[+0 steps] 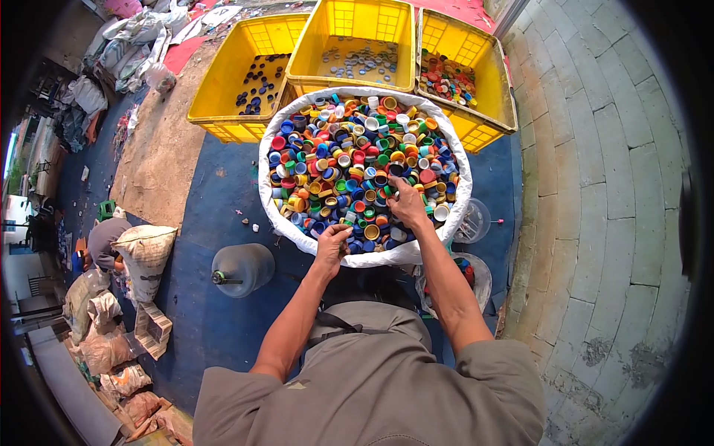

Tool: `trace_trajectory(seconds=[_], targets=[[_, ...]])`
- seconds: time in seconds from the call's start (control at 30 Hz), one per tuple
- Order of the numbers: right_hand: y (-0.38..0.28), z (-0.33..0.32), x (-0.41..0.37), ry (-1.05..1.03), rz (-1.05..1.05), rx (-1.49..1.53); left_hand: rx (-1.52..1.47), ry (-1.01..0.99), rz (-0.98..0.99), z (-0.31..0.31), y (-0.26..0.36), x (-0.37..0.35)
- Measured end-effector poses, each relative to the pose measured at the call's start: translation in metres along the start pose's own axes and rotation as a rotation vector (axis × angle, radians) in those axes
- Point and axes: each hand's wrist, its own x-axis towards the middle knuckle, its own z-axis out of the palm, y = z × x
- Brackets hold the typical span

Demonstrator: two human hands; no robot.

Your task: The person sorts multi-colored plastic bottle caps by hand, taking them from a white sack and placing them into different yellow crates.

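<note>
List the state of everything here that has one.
White sack: open, full of caps
Left crate: open, partly filled
Middle crate: open, sparsely filled
Right crate: open, partly filled
Left hand: fingers curled
Right hand: reaching into sack
Large bottle: upright or lying, unclear

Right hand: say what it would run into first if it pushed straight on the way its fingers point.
The right hand would most likely meet the loose caps just past its fingertips, heaped in the white sack. Which cap comes first is unclear, as depth is hard to judge.
</note>
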Motion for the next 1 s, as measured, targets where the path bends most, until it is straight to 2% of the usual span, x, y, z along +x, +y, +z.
trace_trajectory(seconds=[0.27, 0.4, 0.47, 0.57, 0.67, 0.73, 0.8, 0.9, 1.0], targets=[[-0.001, -0.001, 0.012, -0.096, -0.024, -0.045, 0.121, 0.026, 0.074, 0.000, -0.006, 0.003], [-0.008, -0.008, 0.010, -0.065, -0.021, -0.063, 0.202, 0.032, 0.118, 0.003, -0.005, 0.003], [-0.010, -0.011, 0.004, -0.018, 0.017, -0.034, 0.318, 0.040, 0.208, 0.002, -0.009, 0.010], [-0.022, -0.025, -0.008, 0.078, 0.128, 0.208, 0.553, 0.047, 0.401, 0.003, -0.011, 0.021], [-0.009, -0.020, -0.034, 0.256, 0.201, 0.593, 0.850, 0.068, 0.563, 0.015, -0.002, 0.026], [-0.021, -0.031, -0.059, 0.233, 0.393, 1.170, 0.953, 0.045, 0.654, 0.021, 0.001, 0.032], [-0.006, -0.022, -0.081, 0.222, 0.389, 1.508, 1.098, 0.016, 0.691, 0.026, 0.003, 0.039], [-0.008, -0.019, -0.108, 0.262, 0.478, 1.668, 1.233, -0.037, 0.764, 0.035, 0.005, 0.045], [-0.006, -0.013, -0.124, 0.274, 0.511, 1.664, 1.356, -0.021, 0.672, 0.041, 0.007, 0.051]])
